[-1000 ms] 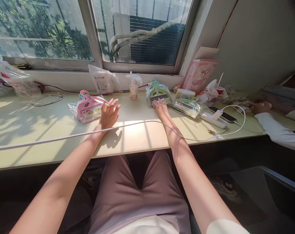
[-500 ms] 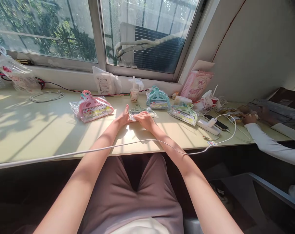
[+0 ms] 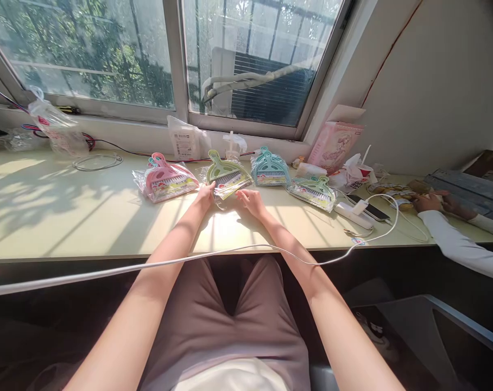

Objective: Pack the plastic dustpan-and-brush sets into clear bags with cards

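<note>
A green dustpan-and-brush set [image 3: 226, 172] in clear plastic wrap stands tilted up over the table, its handle pointing toward the window. My left hand [image 3: 206, 196] grips its lower left edge. Beside the lower right edge is my right hand [image 3: 251, 203], fingers loosely bent and apart, holding nothing that I can see; whether the fingertips touch the wrap is unclear. Pink wrapped dustpan sets [image 3: 169, 182] lie to the left. Blue-green ones [image 3: 270, 168] sit to the right, with light green wrapped sets [image 3: 314, 191] farther right.
A white cable [image 3: 230, 250] crosses in front of my forearms to a power strip [image 3: 354, 215] near a phone [image 3: 368, 207]. Along the window stand a drink cup [image 3: 232, 153], a white package [image 3: 185, 144] and a pink box [image 3: 336, 144]. Another person's hand [image 3: 429, 201] works at the far right.
The green set has been raised from lying flat to tilted up, its face now showing. My right hand has come off its front to the right edge. The view has shifted slightly left.
</note>
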Available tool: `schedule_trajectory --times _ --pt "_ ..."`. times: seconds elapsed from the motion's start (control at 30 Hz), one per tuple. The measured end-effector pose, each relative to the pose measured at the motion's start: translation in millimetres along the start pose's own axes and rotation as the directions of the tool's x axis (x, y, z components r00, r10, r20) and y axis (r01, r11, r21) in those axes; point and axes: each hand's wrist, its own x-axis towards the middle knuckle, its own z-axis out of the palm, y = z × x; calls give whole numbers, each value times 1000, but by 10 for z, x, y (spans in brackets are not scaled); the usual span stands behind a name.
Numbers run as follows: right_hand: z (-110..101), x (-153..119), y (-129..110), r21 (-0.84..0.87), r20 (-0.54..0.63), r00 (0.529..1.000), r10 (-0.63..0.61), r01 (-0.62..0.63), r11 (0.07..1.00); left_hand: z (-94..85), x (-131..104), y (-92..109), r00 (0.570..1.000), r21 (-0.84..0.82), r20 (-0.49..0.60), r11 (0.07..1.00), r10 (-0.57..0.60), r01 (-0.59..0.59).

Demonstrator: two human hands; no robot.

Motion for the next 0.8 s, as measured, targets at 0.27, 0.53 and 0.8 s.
schedule_trajectory --times 0.27,0.53,0.8 --pt "-116 -16 -17 631 84 924 374 -340 697 -46 -110 0 976 11 215 999 39 -42" --pt "-199 -22 4 683 43 935 351 -284 673 25 -120 -1 965 141 262 989 3 -41" --pt "-154 -3 72 735 -22 951 309 -194 650 3 -235 37 911 252 412 964 -32 -80"
